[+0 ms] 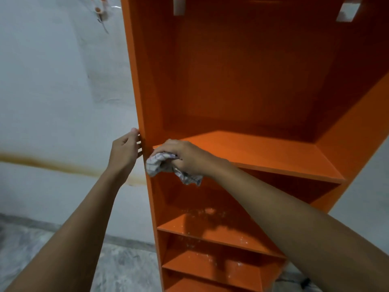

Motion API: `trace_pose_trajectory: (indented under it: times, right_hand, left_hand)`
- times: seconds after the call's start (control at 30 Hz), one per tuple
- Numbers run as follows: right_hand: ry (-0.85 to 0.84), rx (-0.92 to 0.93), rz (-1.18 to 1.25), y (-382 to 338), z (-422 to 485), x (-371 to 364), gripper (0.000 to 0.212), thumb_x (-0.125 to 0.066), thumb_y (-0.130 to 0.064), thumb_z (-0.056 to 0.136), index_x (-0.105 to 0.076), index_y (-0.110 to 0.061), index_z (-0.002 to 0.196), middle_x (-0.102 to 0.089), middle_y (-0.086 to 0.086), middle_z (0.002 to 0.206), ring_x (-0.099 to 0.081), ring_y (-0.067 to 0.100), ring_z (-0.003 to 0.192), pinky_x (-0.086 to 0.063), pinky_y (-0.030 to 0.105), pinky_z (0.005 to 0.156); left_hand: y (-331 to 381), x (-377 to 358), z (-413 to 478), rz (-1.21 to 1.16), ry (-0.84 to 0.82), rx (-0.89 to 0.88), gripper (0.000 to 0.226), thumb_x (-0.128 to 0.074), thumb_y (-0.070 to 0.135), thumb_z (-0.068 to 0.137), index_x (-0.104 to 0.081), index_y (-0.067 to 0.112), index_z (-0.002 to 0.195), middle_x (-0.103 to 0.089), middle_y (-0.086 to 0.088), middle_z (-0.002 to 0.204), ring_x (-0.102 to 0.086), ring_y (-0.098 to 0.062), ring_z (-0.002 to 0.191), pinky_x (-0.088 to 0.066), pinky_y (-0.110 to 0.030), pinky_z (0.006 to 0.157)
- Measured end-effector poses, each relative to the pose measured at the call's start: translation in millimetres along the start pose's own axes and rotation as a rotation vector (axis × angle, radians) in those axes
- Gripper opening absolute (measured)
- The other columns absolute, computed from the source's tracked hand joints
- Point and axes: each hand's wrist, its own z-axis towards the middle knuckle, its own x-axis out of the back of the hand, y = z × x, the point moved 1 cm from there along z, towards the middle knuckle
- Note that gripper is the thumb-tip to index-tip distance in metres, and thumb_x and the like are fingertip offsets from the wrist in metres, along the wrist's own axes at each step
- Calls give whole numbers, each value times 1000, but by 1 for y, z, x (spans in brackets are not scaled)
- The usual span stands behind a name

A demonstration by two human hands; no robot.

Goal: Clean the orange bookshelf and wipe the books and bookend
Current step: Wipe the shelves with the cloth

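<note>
The right hand (185, 158) is clenched round a bunched checked cloth (154, 165), knuckles up. It presses the cloth against the front left corner of the upper shelf board (263, 153), where the board meets the left side panel (134, 81). One end of the cloth hangs loose below the wrist, in front of the compartment underneath.

The left hand (125, 151) is on the outside of that same panel, level with the board. Its thumb and lightly bent fingertips touch the panel's outer edge, and it holds nothing. Whether the fingers wrap any further round the panel cannot be told.

The orange bookshelf (252, 85) stands upright and fills the middle and right of the view. The tall compartment above the board is open, with two pale cut-outs (179, 6) high in the back panel. Below the hands, three more boards step down. The nearest lower shelf (212, 231) is glossy and carries white specks, as does the one beneath it.

To the left of the side panel, the grey wall (52, 81) runs clear down to the marbled floor (126, 270). A brown stain line (42, 163) crosses the wall at about hand height. Beside the shelf's right foot, a small dark object (305, 282) lies on the floor, too blurred to identify.
</note>
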Motion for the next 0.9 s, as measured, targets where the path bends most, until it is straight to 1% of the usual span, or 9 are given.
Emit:
trace_pose_trajectory:
  times: [0.13,0.2,0.3,0.37,0.43,0.5,0.67,0.8,0.9]
  right_hand:
    - [97,14,78,-18,-40,-17,55,-51,10,81,-62,-16,128,-60,2,122,-54,17,114,-47,35,94]
    - [219,7,102,-19,-56,-24,58,-51,14,80,-61,-15,129,-59,5,123,-51,17,117,-44,31,97]
    - [437,-10,-157,-9,-62,-32,59,-55,11,78,-60,-14,131,-59,8,124,-50,24,117,-42,37,97]
    - [536,47,-386,-3,-52,-36,47,-58,5,81,-65,-13,124,-62,10,120,-53,28,111,-41,40,90]
    - [537,108,-507,-2,-31,-40,36,-50,-4,87,-69,-13,117,-64,11,122,-55,29,112,-40,39,90]
    - [478,145,-605,-2,-4,-47,33,-48,-9,90,-70,-11,114,-63,13,127,-55,30,118,-42,43,97]
    - [371,119,-784,11,23,-55,27,-73,-18,86,-72,-9,111,-62,11,129,-56,28,121,-46,44,100]
    - [431,146,-773,25,-7,-45,32,-68,-5,84,-69,-11,116,-61,9,132,-56,28,117,-48,43,92]
    - [528,147,-773,39,-44,-33,32,-56,-1,85,-71,-15,110,-64,5,127,-60,27,109,-46,42,87]
  left_hand:
    - [-1,2,0,4,-20,17,43,-33,40,107,-59,15,129,-60,-6,131,-58,-27,118,-49,-44,103]
    - [-1,0,-1,14,-13,1,37,-37,43,105,-61,22,123,-63,2,122,-60,-22,111,-50,-43,100]
    - [-3,-3,-1,48,5,-26,24,-41,45,104,-63,37,99,-64,18,98,-63,-8,92,-53,-34,89]
    - [-2,-4,-2,46,15,-6,26,-38,45,105,-61,35,101,-64,16,105,-64,-10,98,-52,-37,94]
    - [1,-4,-2,37,3,34,32,-33,44,106,-58,28,117,-61,2,129,-59,-22,118,-47,-44,102]
    - [4,-3,-2,51,-15,47,35,-30,45,106,-56,27,121,-57,-4,139,-56,-27,124,-46,-45,103]
    - [1,-4,-2,84,-17,21,33,-35,44,105,-59,28,121,-63,1,123,-59,-26,117,-50,-42,100]
    - [-3,-16,-7,127,97,0,44,-39,39,105,-50,18,143,-54,-6,143,-52,-28,129,-45,-43,103]
    - [-6,-32,-13,175,196,-29,44,-40,38,105,-48,17,143,-57,-8,138,-55,-30,123,-46,-37,93]
